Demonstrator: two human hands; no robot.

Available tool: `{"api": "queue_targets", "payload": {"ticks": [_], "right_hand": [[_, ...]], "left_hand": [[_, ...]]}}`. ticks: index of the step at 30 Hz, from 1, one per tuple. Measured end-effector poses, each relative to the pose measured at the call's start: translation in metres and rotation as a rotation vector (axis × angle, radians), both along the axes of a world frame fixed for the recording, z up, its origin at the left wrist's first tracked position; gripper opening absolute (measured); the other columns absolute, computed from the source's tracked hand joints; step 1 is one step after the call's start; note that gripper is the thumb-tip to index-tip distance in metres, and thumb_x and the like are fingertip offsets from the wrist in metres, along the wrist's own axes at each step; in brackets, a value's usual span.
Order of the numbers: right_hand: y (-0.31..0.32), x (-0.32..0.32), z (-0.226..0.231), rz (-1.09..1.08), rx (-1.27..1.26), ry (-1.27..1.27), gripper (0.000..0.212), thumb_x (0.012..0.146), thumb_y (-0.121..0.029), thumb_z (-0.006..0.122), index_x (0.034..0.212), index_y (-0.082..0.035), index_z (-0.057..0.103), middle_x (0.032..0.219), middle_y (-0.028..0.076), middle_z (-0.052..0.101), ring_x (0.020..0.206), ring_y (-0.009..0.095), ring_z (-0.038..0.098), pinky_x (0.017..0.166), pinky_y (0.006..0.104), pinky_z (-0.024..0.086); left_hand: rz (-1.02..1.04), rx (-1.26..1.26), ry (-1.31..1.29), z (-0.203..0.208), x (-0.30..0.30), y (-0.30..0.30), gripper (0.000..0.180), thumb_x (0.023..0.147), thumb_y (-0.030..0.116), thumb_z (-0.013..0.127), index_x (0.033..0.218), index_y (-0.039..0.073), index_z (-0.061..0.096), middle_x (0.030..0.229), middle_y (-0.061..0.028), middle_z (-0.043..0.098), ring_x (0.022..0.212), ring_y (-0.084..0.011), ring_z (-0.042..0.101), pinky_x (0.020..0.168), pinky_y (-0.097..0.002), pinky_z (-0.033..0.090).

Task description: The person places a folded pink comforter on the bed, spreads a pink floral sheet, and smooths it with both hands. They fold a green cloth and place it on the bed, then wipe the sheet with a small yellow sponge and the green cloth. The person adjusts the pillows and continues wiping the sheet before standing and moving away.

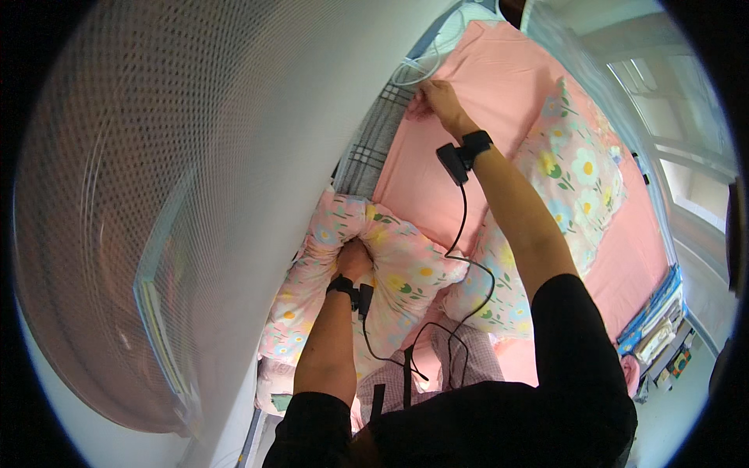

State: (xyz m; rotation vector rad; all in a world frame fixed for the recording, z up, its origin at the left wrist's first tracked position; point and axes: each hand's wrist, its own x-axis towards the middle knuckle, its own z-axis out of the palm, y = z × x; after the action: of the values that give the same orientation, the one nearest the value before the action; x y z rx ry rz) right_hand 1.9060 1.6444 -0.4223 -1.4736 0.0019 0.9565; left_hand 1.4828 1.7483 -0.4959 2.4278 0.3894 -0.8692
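Observation:
A pink bed sheet (499, 86) covers the bed. At its left edge, toward the far end, my right hand (438, 103) is closed with bent fingers on the sheet's border. My left hand (356, 260) presses down into a bunched, puffy floral quilt (406, 269), which sinks in around it; its fingers are hidden in the folds. Further right lies a matching floral pillow (581, 175), with white and yellow flowers on pale pink.
A grey plaid cloth (378, 140) shows beside the sheet's left edge. White mesh netting (218, 156) hangs close on the left. A white cable (413, 72) lies at the far end. Black cables (491, 281) run from my wrists. Folded fabrics (651, 316) stand at right.

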Motion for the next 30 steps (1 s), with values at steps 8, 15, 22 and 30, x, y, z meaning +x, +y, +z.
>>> {"api": "queue_targets", "payload": {"ticks": [8,15,22,30], "right_hand": [[0.014,-0.009,-0.022,0.176,0.155,-0.006,0.030,0.094,-0.027,0.055,0.100,0.002,0.061,0.090,0.015,0.067,0.087,0.024,0.069,0.075,0.0324,0.056],[-0.046,0.060,0.001,0.130,-0.660,-0.685,0.024,0.090,-0.025,0.059,0.092,-0.002,0.065,0.089,0.014,0.069,0.089,0.030,0.065,0.078,0.0394,0.052],[-0.028,0.125,-0.045,-0.069,-1.161,-0.944,0.031,0.089,-0.030,0.055,0.096,-0.001,0.062,0.078,0.016,0.069,0.077,0.032,0.070,0.072,0.0404,0.055],[-0.042,0.186,-0.058,0.046,-0.574,-0.728,0.020,0.091,-0.019,0.054,0.094,-0.004,0.067,0.086,0.016,0.071,0.078,0.030,0.070,0.069,0.0404,0.055]], "left_hand": [[0.070,-0.059,0.014,0.004,0.001,0.004,0.070,0.078,0.035,0.068,0.131,-0.005,0.045,0.132,-0.0253,0.051,0.119,-0.0389,0.050,0.101,-0.0453,0.040],[0.003,-0.036,-0.066,-0.001,-0.002,0.005,0.062,0.079,0.028,0.068,0.122,-0.012,0.047,0.119,-0.0273,0.059,0.106,-0.0402,0.059,0.091,-0.0458,0.048],[0.059,-0.030,0.035,0.002,-0.003,0.005,0.058,0.080,0.026,0.067,0.122,-0.010,0.049,0.116,-0.0277,0.060,0.104,-0.0406,0.060,0.089,-0.0448,0.049],[0.121,-0.037,0.126,-0.009,-0.010,0.003,0.056,0.081,0.031,0.066,0.120,-0.007,0.054,0.119,-0.0263,0.059,0.109,-0.0388,0.057,0.094,-0.0448,0.046]]}}
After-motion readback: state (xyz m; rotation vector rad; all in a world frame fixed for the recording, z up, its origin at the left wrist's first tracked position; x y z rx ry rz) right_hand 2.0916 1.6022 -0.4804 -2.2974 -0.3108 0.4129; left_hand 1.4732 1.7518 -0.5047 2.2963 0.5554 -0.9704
